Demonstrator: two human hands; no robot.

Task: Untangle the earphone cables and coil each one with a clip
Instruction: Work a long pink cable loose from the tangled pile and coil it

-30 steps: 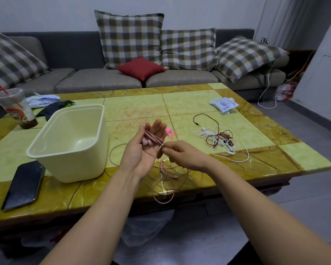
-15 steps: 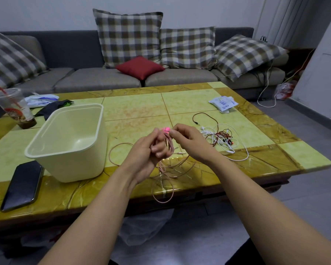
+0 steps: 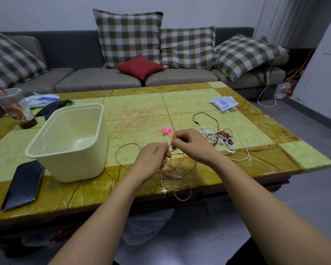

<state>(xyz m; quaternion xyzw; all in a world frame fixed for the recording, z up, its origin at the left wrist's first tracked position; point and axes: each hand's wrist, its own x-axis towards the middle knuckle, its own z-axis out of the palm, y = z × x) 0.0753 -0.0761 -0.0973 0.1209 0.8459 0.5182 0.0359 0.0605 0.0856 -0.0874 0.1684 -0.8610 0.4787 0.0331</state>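
A thin pink earphone cable point(image 3: 177, 173) lies in loose loops on the table's near edge, one loop hanging over it. My left hand point(image 3: 153, 157) grips a bunch of that cable in curled fingers. My right hand point(image 3: 189, 144) pinches the cable just to the right, fingertips almost touching the left hand. A bright pink clip point(image 3: 166, 130) lies on the table just beyond my hands. To the right sits a tangle of white and dark red earphone cables point(image 3: 221, 137).
A cream plastic tub point(image 3: 69, 142) stands left of my hands, a black phone point(image 3: 24, 184) near the front left edge. A drink cup point(image 3: 13, 108), dark cloth and a white packet point(image 3: 223, 101) lie toward the back. A sofa stands behind the table.
My left hand closed from an open palm with cable wound over its fingers to a fist on the cable. The right hand moved up close to it. The coil has loosened.
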